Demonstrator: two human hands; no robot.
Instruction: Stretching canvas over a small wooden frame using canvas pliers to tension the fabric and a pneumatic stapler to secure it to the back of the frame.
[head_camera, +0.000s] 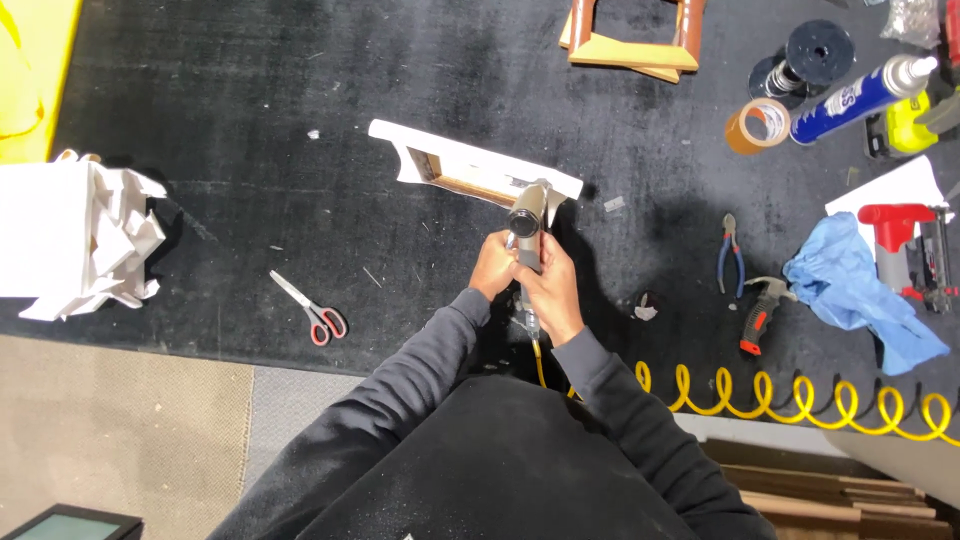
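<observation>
A white picture frame (440, 160) stands on edge on the black mat, its wooden back side facing me. Both hands grip a grey pneumatic nail gun (530, 215) whose nose presses against the frame's right end. My left hand (492, 268) wraps the handle from the left, and my right hand (552, 290) wraps it from the right and below. A yellow coiled air hose (800, 395) runs from the tool's base off to the right.
Red-handled scissors (312, 310) lie at the left, beside a white box of crumpled paper (75, 240). At the right lie pliers (732, 255), a hammer (760, 310), a blue rag (850, 285), a red tool (900, 245), a tape roll (760, 125) and a spray can (865, 95). A wooden frame (630, 40) lies farther back.
</observation>
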